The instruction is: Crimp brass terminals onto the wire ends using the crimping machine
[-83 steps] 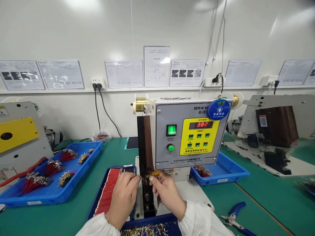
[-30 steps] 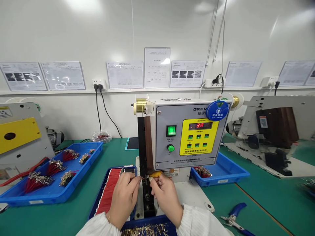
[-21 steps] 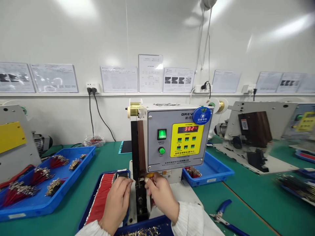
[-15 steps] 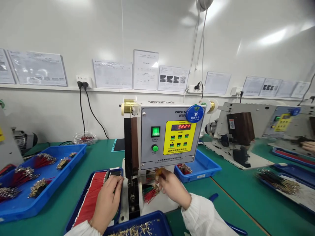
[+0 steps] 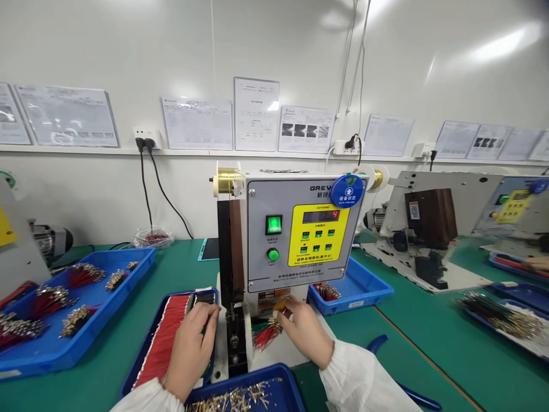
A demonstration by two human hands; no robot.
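Note:
My left hand (image 5: 190, 350) sits over a blue tray of long red wires (image 5: 160, 337), its fingers at the row of dark wire ends (image 5: 201, 300). I cannot tell whether it grips any. My right hand (image 5: 305, 333) pinches a yellow-taped wire bundle (image 5: 279, 305) in front of the grey and yellow ultrasonic wire welder (image 5: 295, 229). Red and green wires (image 5: 265, 333) hang from that bundle beside the machine's dark welding head (image 5: 234, 320). Below my hands lies a blue tray of loose brass pins (image 5: 235, 397).
A blue tray of red wire bunches with metal ends (image 5: 72, 320) stands left, and another blue tray (image 5: 351, 292) sits behind my right hand. Blue-handled pliers (image 5: 377, 343) lie on the green bench. A similar machine (image 5: 429, 223) and a co-worker's hand (image 5: 536, 264) are at right.
Both hands have left the welding head: my right hand moved right with the wires hanging from it, my left moved back over the red wire tray. The view has swung left.

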